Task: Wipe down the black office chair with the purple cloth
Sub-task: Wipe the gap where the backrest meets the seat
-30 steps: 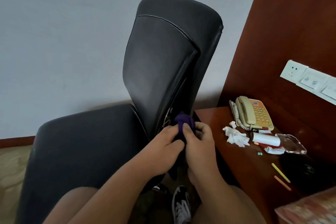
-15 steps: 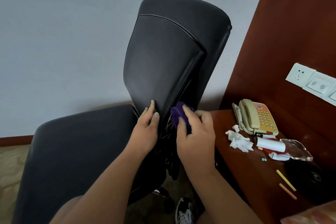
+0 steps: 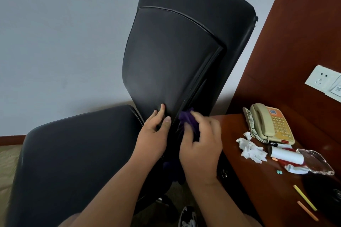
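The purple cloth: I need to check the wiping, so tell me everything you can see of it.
The cloth is dark purple, soft and bunched. The right hand grips it and presses it against the chair at the lower right edge of the backrest; the fingers hide most of it. A darker purple end hangs below, between the wrists. The left hand rests on the backrest beside it, not touching it.

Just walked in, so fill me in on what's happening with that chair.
A person is wiping the black office chair. The right hand presses a purple cloth against the lower side edge of the backrest, while the left hand rests open against the bottom of the backrest. Beside the chair, a wooden desk holds a phone and crumpled tissue.
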`<state>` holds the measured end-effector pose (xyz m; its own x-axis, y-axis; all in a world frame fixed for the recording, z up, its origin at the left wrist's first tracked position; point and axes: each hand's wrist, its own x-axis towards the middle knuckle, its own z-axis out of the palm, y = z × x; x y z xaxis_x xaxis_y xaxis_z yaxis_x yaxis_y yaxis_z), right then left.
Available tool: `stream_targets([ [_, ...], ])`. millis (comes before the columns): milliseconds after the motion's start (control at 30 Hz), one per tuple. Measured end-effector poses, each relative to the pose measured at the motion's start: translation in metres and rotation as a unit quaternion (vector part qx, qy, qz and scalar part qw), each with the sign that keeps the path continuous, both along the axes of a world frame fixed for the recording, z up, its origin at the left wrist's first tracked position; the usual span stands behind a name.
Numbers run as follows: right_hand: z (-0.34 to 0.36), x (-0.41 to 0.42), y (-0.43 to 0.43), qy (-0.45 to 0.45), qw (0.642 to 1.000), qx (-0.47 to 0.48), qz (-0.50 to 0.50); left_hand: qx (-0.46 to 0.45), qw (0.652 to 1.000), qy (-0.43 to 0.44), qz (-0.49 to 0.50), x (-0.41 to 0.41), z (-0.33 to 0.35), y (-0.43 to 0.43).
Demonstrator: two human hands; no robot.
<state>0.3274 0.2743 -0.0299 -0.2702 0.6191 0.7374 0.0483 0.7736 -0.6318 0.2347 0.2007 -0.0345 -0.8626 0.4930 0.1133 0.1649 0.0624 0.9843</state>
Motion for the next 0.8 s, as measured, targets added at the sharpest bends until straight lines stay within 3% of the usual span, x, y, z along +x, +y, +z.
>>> stream_targets([
  [100,0.046,-0.006,0.014,0.058,0.997,0.054,-0.025,-0.005,1.000,-0.005,0.011,-0.004,-0.003,0.004],
  [200,0.068,-0.016,0.024,0.043,0.996,0.071,-0.022,0.012,1.000,-0.012,0.018,-0.007,-0.004,0.005],
  [433,-0.023,-0.008,0.004,-0.042,0.996,0.050,0.068,0.026,0.999,-0.028,-0.016,-0.002,0.001,0.005],
  [600,-0.026,-0.002,0.000,-0.066,0.992,0.024,0.101,0.030,0.998,-0.037,-0.034,0.002,0.005,-0.004],
  [800,0.051,-0.005,0.015,0.049,0.998,0.021,-0.011,0.035,0.996,-0.053,-0.054,0.002,0.006,-0.007],
])
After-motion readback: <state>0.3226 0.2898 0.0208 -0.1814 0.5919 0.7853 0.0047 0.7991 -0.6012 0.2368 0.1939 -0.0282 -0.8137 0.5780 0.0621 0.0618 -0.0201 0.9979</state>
